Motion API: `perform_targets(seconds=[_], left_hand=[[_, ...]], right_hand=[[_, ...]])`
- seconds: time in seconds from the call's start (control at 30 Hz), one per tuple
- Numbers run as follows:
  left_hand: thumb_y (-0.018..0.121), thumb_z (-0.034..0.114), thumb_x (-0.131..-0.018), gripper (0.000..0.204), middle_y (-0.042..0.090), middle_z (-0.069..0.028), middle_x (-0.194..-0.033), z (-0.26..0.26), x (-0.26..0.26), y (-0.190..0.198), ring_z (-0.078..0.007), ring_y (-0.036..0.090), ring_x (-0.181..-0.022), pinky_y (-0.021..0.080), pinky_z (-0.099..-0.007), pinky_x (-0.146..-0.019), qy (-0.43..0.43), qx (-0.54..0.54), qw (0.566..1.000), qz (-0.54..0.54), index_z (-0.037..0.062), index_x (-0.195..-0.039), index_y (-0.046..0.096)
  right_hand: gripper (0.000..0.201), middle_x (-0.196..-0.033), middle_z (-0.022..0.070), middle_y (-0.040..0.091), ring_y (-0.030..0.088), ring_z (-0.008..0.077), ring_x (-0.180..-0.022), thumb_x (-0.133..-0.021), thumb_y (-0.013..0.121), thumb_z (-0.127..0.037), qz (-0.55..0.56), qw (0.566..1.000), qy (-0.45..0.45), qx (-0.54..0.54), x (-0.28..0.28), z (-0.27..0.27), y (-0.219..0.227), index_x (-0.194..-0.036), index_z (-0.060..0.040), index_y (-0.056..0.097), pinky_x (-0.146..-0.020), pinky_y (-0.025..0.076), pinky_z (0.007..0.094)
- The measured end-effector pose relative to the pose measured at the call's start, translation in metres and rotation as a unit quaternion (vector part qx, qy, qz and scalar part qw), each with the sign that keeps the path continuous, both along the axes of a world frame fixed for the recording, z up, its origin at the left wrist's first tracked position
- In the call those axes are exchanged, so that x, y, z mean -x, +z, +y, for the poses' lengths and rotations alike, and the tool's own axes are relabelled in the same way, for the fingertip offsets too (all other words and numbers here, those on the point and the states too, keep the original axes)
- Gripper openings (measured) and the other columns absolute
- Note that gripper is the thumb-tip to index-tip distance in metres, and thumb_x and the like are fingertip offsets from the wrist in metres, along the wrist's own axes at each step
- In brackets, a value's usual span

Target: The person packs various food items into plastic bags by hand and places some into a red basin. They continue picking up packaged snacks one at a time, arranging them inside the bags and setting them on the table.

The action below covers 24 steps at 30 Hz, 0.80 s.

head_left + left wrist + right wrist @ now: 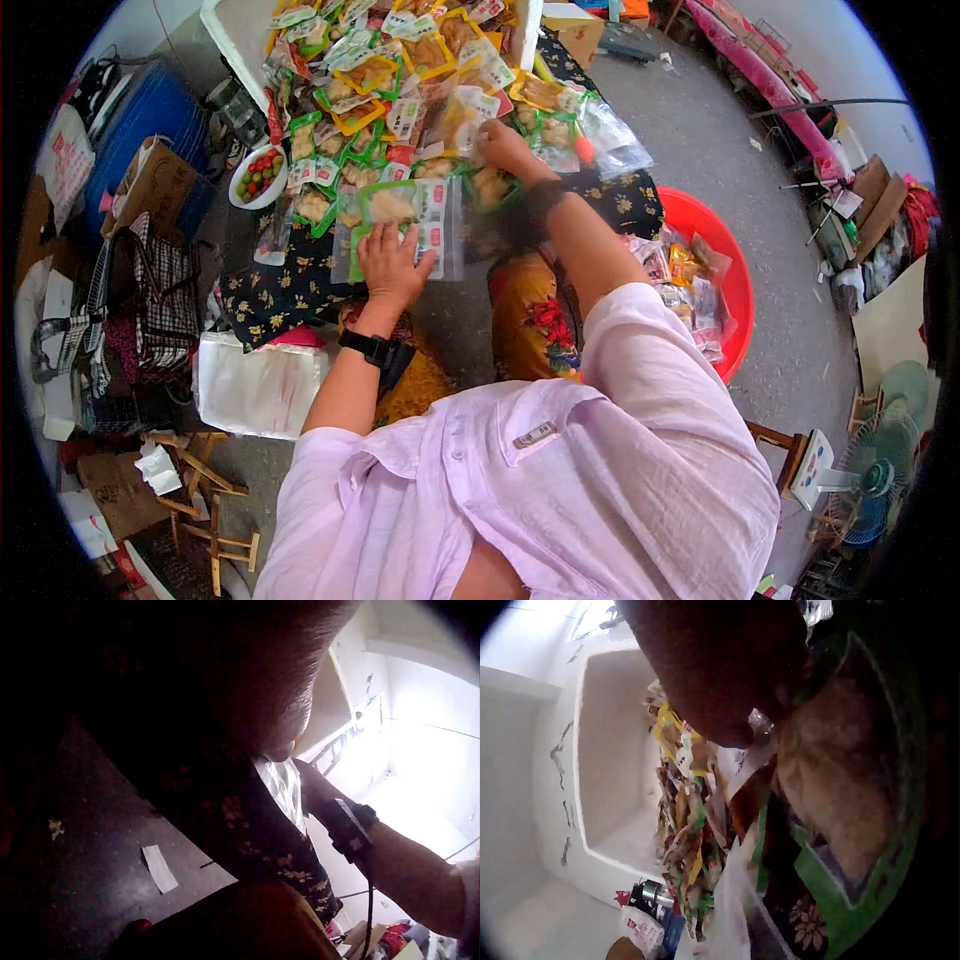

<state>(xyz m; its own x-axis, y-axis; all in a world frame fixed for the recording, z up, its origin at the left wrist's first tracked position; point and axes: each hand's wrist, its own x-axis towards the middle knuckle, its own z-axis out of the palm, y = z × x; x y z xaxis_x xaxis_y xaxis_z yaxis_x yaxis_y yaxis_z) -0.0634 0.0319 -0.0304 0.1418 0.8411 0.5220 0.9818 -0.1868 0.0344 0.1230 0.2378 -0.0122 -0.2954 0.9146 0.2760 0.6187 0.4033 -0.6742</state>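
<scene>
Most of the upper left of the left wrist view is filled by a dark, blurred mass close to the lens, too dim to be identified. Below it a dark cloth with a pale flower print (pixel 277 855) is seen, and a clear packet (pixel 283 787) is laid on its far edge. To the right, a forearm with a black wrist strap (pixel 349 825) is stretched across a bright, washed-out background. On the dark speckled floor (pixel 82 825) at the left, 1 small white slip (pixel 160 868) is seen.
</scene>
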Motion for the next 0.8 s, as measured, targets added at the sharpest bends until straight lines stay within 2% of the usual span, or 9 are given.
perform_targets(seconds=[0.1, 0.2, 0.27, 0.33, 0.37, 0.47, 0.5, 0.63, 0.8], left_hand=[[0.052, 0.038, -0.071, 0.041, 0.046, -0.0161, -0.107, -0.001, 0.0, -0.001, -0.0321, 0.037, -0.103, 0.023, -0.0459, -0.086, 0.004, -0.002, 1.0, 0.002, 0.0092, -0.1, 0.055], [0.051, 0.038, -0.072, 0.041, 0.045, -0.0162, -0.108, 0.001, 0.0, -0.001, -0.0324, 0.037, -0.103, 0.023, -0.0461, -0.087, 0.006, 0.005, 1.0, 0.005, 0.0095, -0.1, 0.054], [0.051, 0.038, -0.072, 0.041, 0.045, -0.0162, -0.108, 0.0, 0.0, -0.002, -0.0325, 0.037, -0.103, 0.023, -0.0462, -0.087, 0.007, 0.011, 1.0, 0.005, 0.0097, -0.101, 0.054], [0.051, 0.038, -0.072, 0.041, 0.045, -0.0161, -0.109, 0.0, 0.0, -0.002, -0.0327, 0.037, -0.104, 0.023, -0.0461, -0.087, 0.008, 0.006, 1.0, 0.007, 0.0099, -0.101, 0.054], [0.051, 0.038, -0.072, 0.04, 0.045, -0.0161, -0.109, 0.0, 0.0, -0.002, -0.0327, 0.036, -0.104, 0.022, -0.0461, -0.087, 0.01, 0.003, 1.0, 0.008, 0.0101, -0.101, 0.054], [0.051, 0.039, -0.072, 0.04, 0.045, -0.0158, -0.108, 0.001, 0.001, -0.003, -0.0325, 0.036, -0.103, 0.023, -0.0459, -0.087, 0.009, -0.003, 1.0, 0.012, 0.0098, -0.099, 0.055], [0.051, 0.039, -0.072, 0.04, 0.045, -0.0158, -0.108, 0.001, 0.001, -0.003, -0.0323, 0.037, -0.103, 0.023, -0.0458, -0.087, 0.007, -0.009, 1.0, 0.011, 0.0096, -0.099, 0.055], [0.051, 0.038, -0.071, 0.04, 0.045, -0.0155, -0.107, 0.0, 0.0, -0.004, -0.0316, 0.037, -0.102, 0.023, -0.0454, -0.087, 0.0, -0.017, 1.0, 0.004, 0.009, -0.098, 0.055], [0.052, 0.038, -0.07, 0.04, 0.045, -0.015, -0.107, 0.0, -0.001, -0.002, -0.031, 0.037, -0.102, 0.023, -0.0449, -0.087, 0.005, -0.018, 1.0, 0.003, 0.009, -0.098, 0.055]], right_hand=[[0.031, -0.084, 0.0199, 0.056, 0.054, 0.0324, -0.079, -0.071, 0.049, -0.026, -0.057, 0.997, -0.043, 0.031, -0.01, 0.001, 0.008, -0.092, -0.0037, 0.052, -0.069, 0.042, 0.0372], [0.021, -0.084, 0.0169, 0.056, 0.054, 0.0364, -0.078, -0.074, 0.043, -0.018, -0.146, 0.975, -0.155, -0.072, -0.019, 0.006, 0.024, -0.084, -0.0037, 0.054, -0.07, 0.041, 0.0434], [0.024, -0.088, 0.0134, 0.057, 0.052, 0.0332, -0.087, -0.074, 0.043, -0.019, -0.152, 0.966, -0.187, -0.09, -0.032, 0.016, 0.03, -0.091, -0.0069, 0.054, -0.075, 0.037, 0.048], [0.026, -0.092, 0.0127, 0.056, 0.05, 0.0314, -0.093, -0.073, 0.043, -0.019, -0.155, 0.953, -0.218, -0.143, -0.045, 0.036, 0.013, -0.095, -0.0083, 0.053, -0.078, 0.034, 0.0498], [0.032, -0.095, 0.0126, 0.055, 0.046, 0.0289, -0.099, -0.072, 0.045, -0.02, -0.15, 0.948, -0.213, -0.182, -0.051, 0.053, -0.007, -0.101, -0.0088, 0.05, -0.081, 0.029, 0.0524], [0.031, -0.097, 0.0123, 0.055, 0.048, 0.0298, -0.096, -0.071, 0.046, -0.022, -0.315, 0.939, -0.137, -0.026, -0.047, 0.025, 0.015, -0.099, -0.0083, 0.051, -0.079, 0.031, 0.051], [0.028, -0.094, 0.0129, 0.056, 0.051, 0.03, -0.092, -0.071, 0.047, -0.024, -0.268, 0.952, -0.146, 0.012, -0.041, 0.022, 0.016, -0.094, -0.0087, 0.053, -0.077, 0.032, 0.0497], [0.024, -0.084, 0.0148, 0.057, 0.054, 0.03, -0.08, -0.071, 0.045, -0.022, -0.305, 0.948, -0.086, -0.03, -0.038, 0.003, 0.016, -0.088, -0.0083, 0.054, -0.071, 0.036, 0.0485], [0.02, -0.081, 0.0154, 0.057, 0.055, 0.0306, -0.078, -0.072, 0.04, -0.015, -0.286, 0.953, -0.033, -0.099, -0.035, -0.015, 0.002, -0.082, -0.0063, 0.055, -0.069, 0.038, 0.0475]])
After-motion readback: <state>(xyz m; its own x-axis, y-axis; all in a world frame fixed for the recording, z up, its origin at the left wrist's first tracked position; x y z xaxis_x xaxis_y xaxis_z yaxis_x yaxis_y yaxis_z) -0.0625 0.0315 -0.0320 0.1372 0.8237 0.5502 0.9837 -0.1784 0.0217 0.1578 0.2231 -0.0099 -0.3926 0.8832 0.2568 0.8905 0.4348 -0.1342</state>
